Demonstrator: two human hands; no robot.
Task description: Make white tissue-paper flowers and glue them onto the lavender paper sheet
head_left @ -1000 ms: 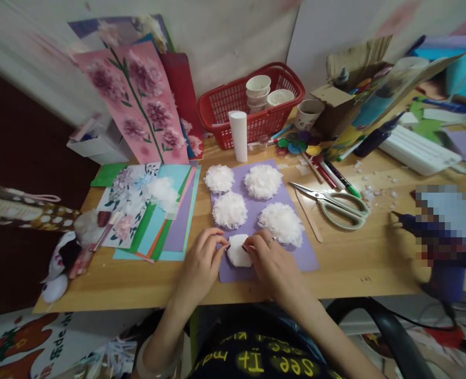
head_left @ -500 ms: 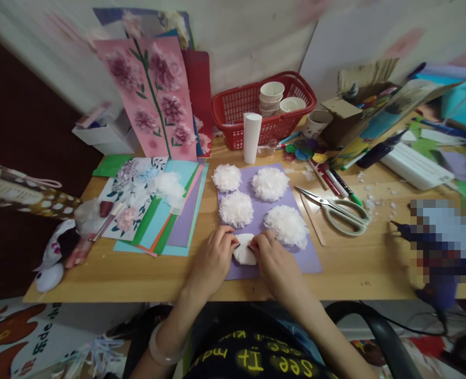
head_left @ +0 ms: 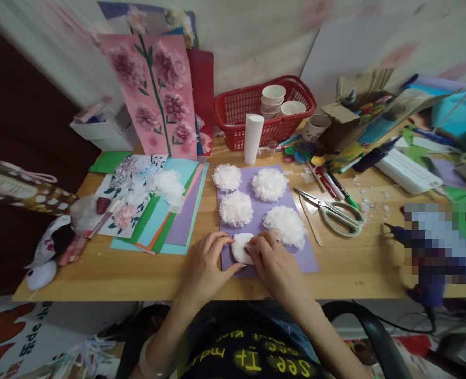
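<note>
A round white disc [head_left: 241,248], layered and tissue-like, rests at the front of a purple sheet [head_left: 258,232]. My left hand [head_left: 207,260] holds its left side, index finger at the upper edge and thumb at the lower edge. On the right side, the fingers of my right hand [head_left: 274,260] pinch the disc's edge and hide part of it. Behind the hands several fluffy white pompom flowers sit on the sheet, among them a front right one [head_left: 285,226] close to my right fingers and a front left one [head_left: 236,209].
Open scissors [head_left: 333,210] and a wooden stick [head_left: 310,220] lie right of the sheet. A white roll [head_left: 253,139] stands before a red basket [head_left: 227,113] with paper cups. Coloured papers [head_left: 177,226] are stacked at left; a glue gun [head_left: 430,279] is at right.
My left thumb has moved down to the disc's lower edge, spreading from the index finger. My right fingers have shifted slightly over the disc. The pompom flowers stay in place.
</note>
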